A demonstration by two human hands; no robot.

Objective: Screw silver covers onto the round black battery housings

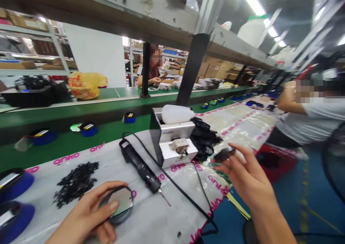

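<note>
Left hand [93,210]: partly curled, thumb across the front and fingers behind, gripping a round part [127,197]; in front and to the left of the silver machine [175,130].
Round part: black-rimmed, tilted, apparently lifted off the table [153,224]; likely smudging of the pale face from thumb pressure.
Right hand [248,175]: pinched nearly closed, fingertips on a small dark piece [224,155]; in front and to the right of the silver machine.
Dark piece: blurred, exact shape unreadable; liable to slip from so light a pinch and go astray among the black parts [206,138] heaped just right of the silver machine.
Screwdriver [138,165]: lying left of the silver machine, bare bit exposed; possible scratch to the round part if swept across the bit.
Cord [185,195]: trailing in front of the silver machine; possible snag on the right wrist, dragging the screwdriver.
Bottle [176,114]: on its side atop the silver machine; liable to roll off if bumped.
Small black pieces [78,183]: loosely piled, well left of the silver machine; easily scattered by a stray left forearm.
</note>
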